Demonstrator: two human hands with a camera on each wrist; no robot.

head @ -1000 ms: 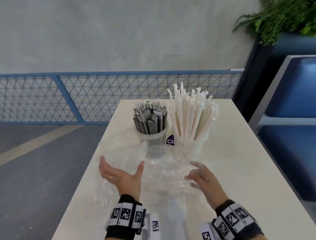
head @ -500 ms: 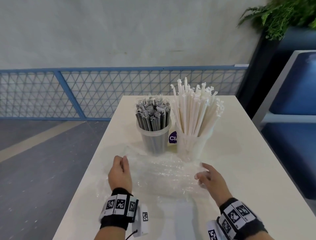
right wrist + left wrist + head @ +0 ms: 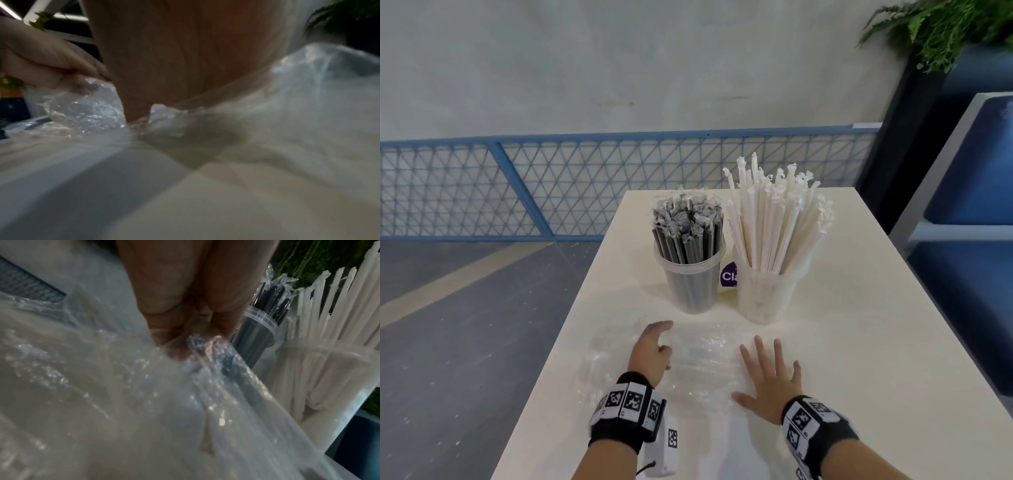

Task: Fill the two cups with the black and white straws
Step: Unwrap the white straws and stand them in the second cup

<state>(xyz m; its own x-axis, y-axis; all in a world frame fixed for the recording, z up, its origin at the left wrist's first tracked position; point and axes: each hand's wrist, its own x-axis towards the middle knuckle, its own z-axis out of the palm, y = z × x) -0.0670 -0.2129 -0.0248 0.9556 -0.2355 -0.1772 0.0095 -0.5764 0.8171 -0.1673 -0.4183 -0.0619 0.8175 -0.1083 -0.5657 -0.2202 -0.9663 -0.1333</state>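
Observation:
A clear cup (image 3: 691, 284) packed with black straws (image 3: 686, 228) stands mid-table. Right beside it, a second clear cup (image 3: 765, 298) holds white straws (image 3: 774, 219). Both show in the left wrist view as black straws (image 3: 273, 295) and white straws (image 3: 329, 308). In front of the cups a crumpled clear plastic bag (image 3: 702, 359) lies flat on the table (image 3: 859, 342). My left hand (image 3: 662, 337) has curled fingers pinching a fold of the bag (image 3: 205, 369). My right hand (image 3: 767, 363) lies flat on the bag's right end, fingers spread.
A purple round label (image 3: 728, 275) shows between the cups. The table's left edge (image 3: 571, 315) drops to a grey floor. A blue mesh fence (image 3: 551, 185) runs behind. A blue seat (image 3: 969, 205) and a plant (image 3: 941, 31) are at the right.
Both hands have come down with the plastic bag, which now lies flatter on the table. My right hand went from curled at the bag's edge to flat on it. My left hand turned palm down.

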